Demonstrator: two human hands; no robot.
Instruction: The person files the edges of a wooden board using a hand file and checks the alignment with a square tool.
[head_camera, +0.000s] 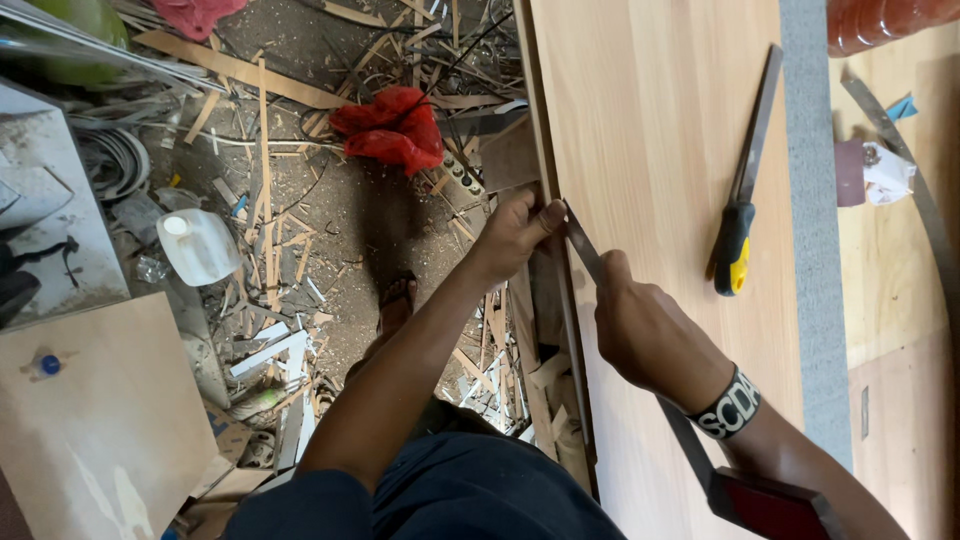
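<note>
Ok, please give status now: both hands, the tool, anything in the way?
Left hand pinching the panel edge. Right hand gripping a flat metal file, laid on that edge. Yellow-handled saw lying apart on the panel, not in the way.

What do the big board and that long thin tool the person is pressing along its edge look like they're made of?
The board looks like wood or a wood-look laminate panel: pale tan, smooth, with faint straight grain lines. The long tool looks like steel, a flat, dull grey blade with a slight sheen, probably a file; its reddish-brown handle could be wood or plastic. The right hand grips it, and the left hand steadies its tip.
</note>
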